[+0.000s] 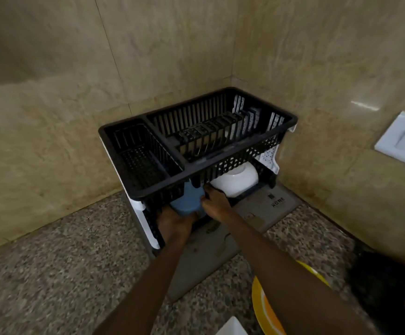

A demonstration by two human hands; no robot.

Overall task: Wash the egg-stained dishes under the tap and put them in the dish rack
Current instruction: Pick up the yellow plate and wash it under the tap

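A black two-tier dish rack [220,165] stands in the corner of the granite counter. On its lower tier, a blue bowl [187,201] lies partly under the upper basket. My left hand [176,226] holds the blue bowl from below at its near edge. My right hand [214,201] grips its right side with the fingers curled over it. A white bowl [237,181] rests on the lower tier just right of my right hand. The upper basket holds a plate slot row and an empty cutlery compartment on the left.
A grey drying mat [257,213] lies under the rack and extends toward me. A yellow and white plate [266,310] sits at the bottom right beside a white object's corner [232,327]. A white wall socket [404,139] is on the right. Tiled walls enclose the corner.
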